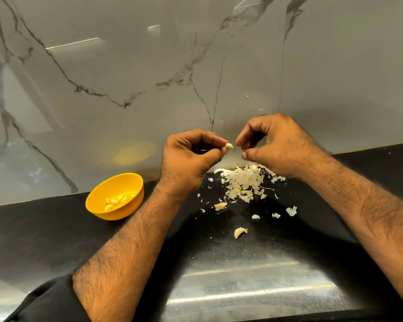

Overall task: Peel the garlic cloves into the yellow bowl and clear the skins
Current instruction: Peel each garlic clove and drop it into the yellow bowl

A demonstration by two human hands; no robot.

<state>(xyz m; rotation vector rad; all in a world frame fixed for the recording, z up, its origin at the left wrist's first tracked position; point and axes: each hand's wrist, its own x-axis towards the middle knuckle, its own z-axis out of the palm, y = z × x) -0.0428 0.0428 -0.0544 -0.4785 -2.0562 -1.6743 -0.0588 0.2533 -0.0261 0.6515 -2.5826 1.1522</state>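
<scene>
My left hand (191,156) pinches a small garlic clove (229,145) between thumb and fingertips, held up above the counter. My right hand (272,145) hovers just to the clove's right with fingers curled, fingertips a short gap from it and holding nothing I can see. Below the hands lies a pile of white garlic skins (242,182). Two unpeeled cloves lie on the counter, one (220,206) near the pile and one (240,232) closer to me. The yellow bowl (98,201) stands at the left and holds several peeled cloves (119,199).
The black counter (56,240) meets a grey marble backsplash (126,77) right behind the hands. Loose skin scraps (291,210) are scattered to the right of the pile. A black sleeve (49,303) shows at the lower left.
</scene>
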